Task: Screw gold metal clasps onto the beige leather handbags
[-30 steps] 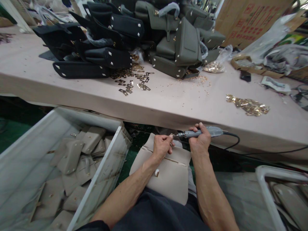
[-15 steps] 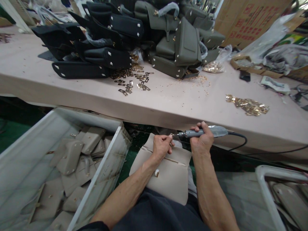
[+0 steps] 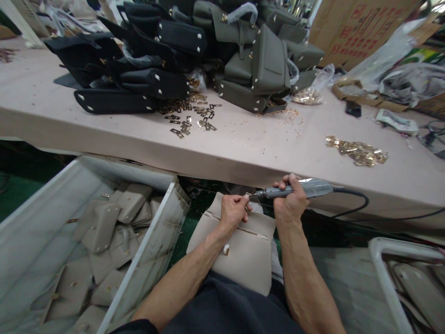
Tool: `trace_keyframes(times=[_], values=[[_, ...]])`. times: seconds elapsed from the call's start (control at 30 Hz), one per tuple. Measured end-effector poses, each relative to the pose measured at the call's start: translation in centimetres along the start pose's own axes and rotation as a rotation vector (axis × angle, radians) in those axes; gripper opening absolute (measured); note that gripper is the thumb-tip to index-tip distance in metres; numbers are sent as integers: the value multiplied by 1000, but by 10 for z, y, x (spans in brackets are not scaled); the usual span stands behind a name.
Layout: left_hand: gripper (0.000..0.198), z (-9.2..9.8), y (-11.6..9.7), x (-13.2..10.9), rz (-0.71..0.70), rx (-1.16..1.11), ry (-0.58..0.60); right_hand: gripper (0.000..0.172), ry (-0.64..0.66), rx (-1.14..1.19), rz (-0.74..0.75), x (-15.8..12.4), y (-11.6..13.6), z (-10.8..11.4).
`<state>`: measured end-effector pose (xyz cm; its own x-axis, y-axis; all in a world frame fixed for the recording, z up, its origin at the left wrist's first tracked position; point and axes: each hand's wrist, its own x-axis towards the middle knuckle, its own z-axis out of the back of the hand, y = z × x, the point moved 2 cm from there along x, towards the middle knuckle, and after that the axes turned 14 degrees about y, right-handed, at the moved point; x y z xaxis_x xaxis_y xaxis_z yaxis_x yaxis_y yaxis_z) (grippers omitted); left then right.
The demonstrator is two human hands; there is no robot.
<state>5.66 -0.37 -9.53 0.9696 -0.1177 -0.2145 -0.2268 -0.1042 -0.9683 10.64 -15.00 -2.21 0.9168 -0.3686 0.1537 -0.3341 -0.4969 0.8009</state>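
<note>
A beige handbag (image 3: 243, 260) rests on my lap, its flap raised toward the table. My left hand (image 3: 233, 211) is closed at the flap's upper edge, pinching it around a small metal fitting (image 3: 248, 195). In my right hand (image 3: 291, 199) is a grey electric screwdriver (image 3: 314, 188), held level with its thin bit pointing left. The bit's tip meets the fitting beside my left thumb; the screw itself is too small to make out. A gold-coloured lock piece (image 3: 226, 250) with a white wrap sits on the bag's front.
Beige bags (image 3: 100, 227) fill a white bin (image 3: 149, 232) on the left; another bin (image 3: 377, 264) stands at right. Across the table (image 3: 243, 153) lie black bags (image 3: 118, 99), olive bags (image 3: 271, 65) and piles of metal fittings (image 3: 361, 152). A cable (image 3: 365, 199) trails right from the screwdriver.
The screwdriver's rear end has shifted slightly right and its cable bends a little wider. My left hand and the handbag stay in place.
</note>
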Motion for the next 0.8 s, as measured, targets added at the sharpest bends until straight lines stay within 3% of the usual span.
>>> trace_keyframes(times=[0.2,0.4,0.8], values=[[48,0,-5,-3,13,31,6,18,56,-113,131,-10,7,-23],[45,1,-9,-5,12,64,7,17,180,-156,151,-18,14,-43],[30,0,5,-1,-53,-56,104,22,523,-386,121,-20,13,-51]])
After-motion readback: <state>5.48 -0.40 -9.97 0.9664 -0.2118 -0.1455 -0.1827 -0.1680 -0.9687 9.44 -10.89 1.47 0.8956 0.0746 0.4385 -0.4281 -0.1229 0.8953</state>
